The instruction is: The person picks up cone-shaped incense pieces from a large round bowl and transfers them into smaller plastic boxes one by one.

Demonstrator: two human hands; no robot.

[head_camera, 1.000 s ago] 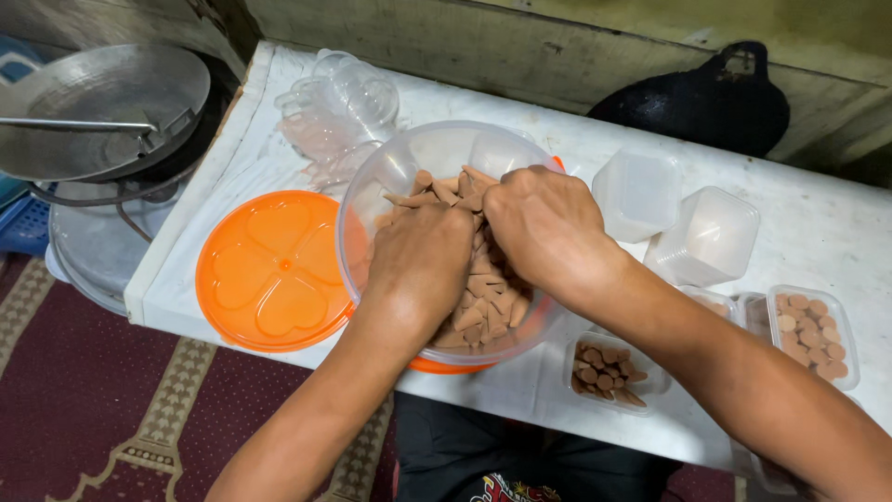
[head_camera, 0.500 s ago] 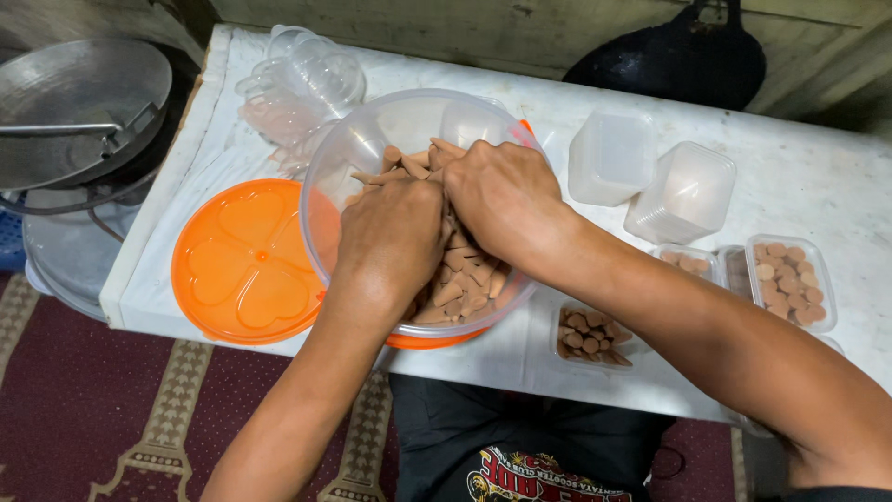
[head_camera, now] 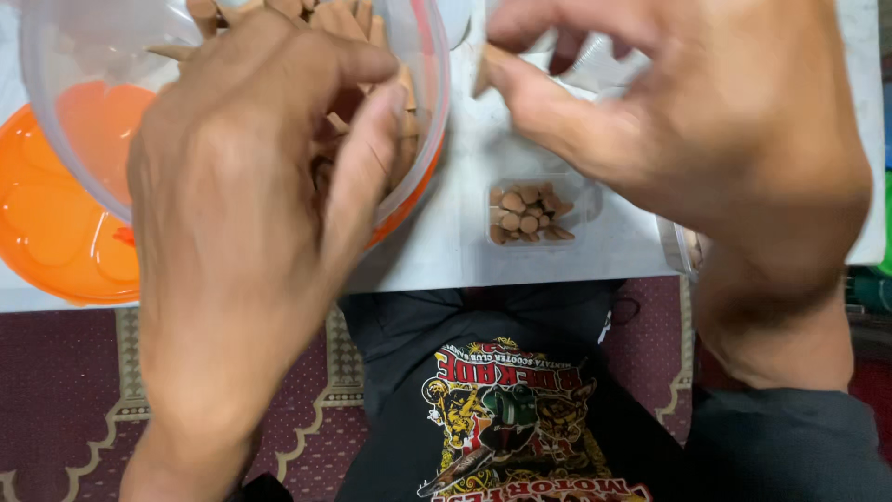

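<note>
Your left hand is curled down into the clear plastic bowl, fingers closing on the brown cone-shaped pieces heaped there. Your right hand hovers over the white table above the small clear tray of pieces, fingertips pinched, seemingly on one blurred piece

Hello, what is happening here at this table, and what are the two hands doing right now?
A person sits at a white table, seen from above. The left hand reaches into a big clear bowl full of small brown cone-shaped pieces. The right hand is outside the bowl, above the table, pinching one brown piece at its fingertips. Under it stands a small clear box already holding several pieces. An orange lid lies at the left.
</note>
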